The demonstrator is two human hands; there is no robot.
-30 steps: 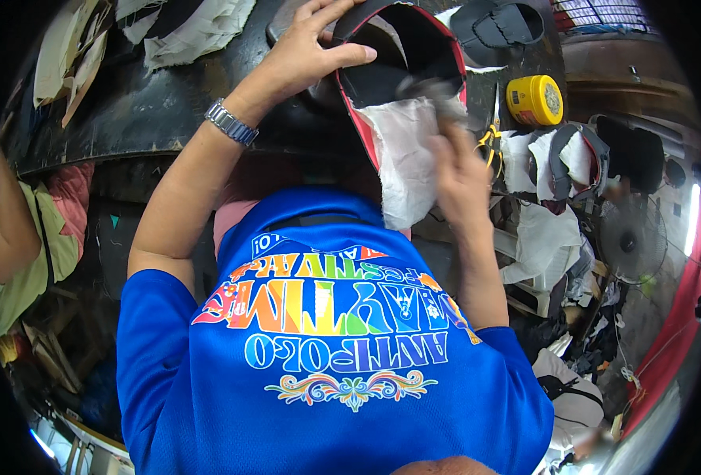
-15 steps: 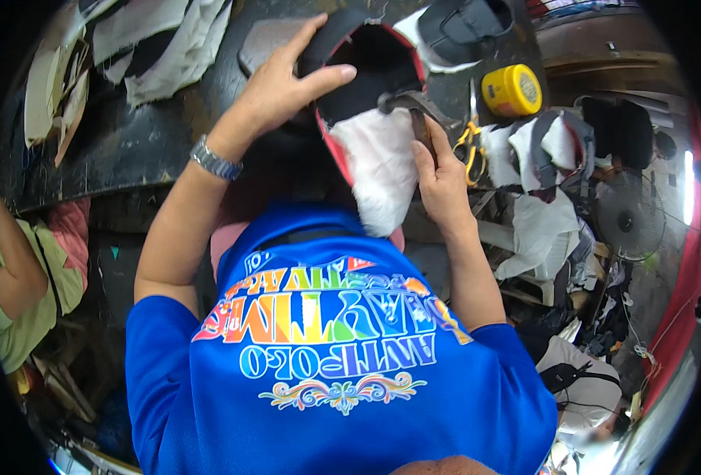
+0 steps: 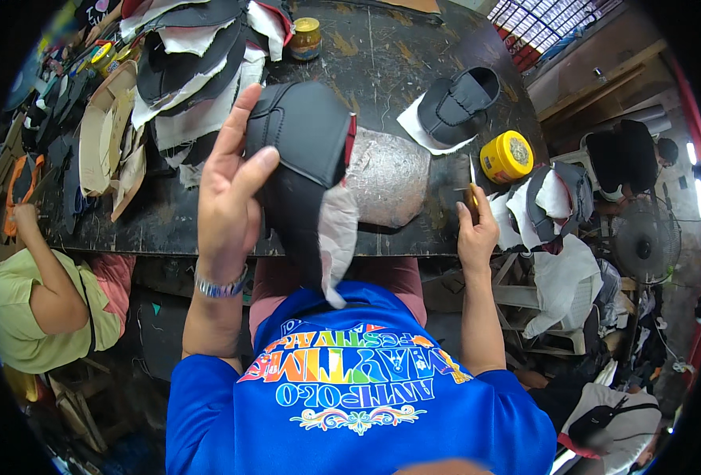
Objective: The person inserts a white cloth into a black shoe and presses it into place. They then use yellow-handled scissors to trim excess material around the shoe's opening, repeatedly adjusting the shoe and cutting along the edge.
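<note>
left hand (image 3: pixel 231 186): clamped on the black shoe upper (image 3: pixel 303 131), its stitched outside now showing where the inside showed before
right hand (image 3: pixel 477 229): fingers closed on the scissors (image 3: pixel 472 184); half a second ago it held a hammer
slab (image 3: pixel 390 178): grey, between the hands, more of it uncovered than earlier
tabletop (image 3: pixel 366 87): black and scuffed, stretching away beyond both hands
jar (image 3: pixel 507 156): yellow, just beyond the right hand
room: fan (image 3: pixel 647 247) right of the right hand; another person (image 3: pixel 61 305) well left of the left hand

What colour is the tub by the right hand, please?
The tub is mostly yellow, best seen in the head view.
</note>
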